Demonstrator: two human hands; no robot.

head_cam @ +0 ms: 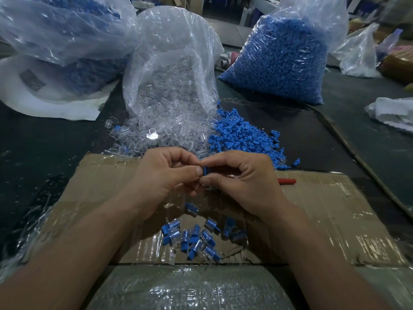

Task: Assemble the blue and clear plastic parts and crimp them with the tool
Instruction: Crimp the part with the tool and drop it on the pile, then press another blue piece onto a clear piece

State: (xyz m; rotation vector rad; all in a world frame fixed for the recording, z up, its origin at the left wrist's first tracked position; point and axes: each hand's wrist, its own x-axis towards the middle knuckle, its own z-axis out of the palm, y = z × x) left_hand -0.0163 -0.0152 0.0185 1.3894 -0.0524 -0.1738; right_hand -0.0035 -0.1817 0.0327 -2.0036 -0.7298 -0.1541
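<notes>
My left hand and my right hand meet above a flattened cardboard sheet. Both pinch a small blue plastic part between thumb and forefinger; whether a clear part is on it is hidden by the fingers. Below my hands lie several assembled blue-and-clear pieces on the cardboard. A loose heap of blue parts and a spill of clear parts lie just beyond my hands. A red tool handle pokes out from behind my right hand.
An open bag of clear parts stands at the centre back. A full bag of blue parts stands to its right, another bag at the far left. A taped carton sits nearest me. White bags lie at the right.
</notes>
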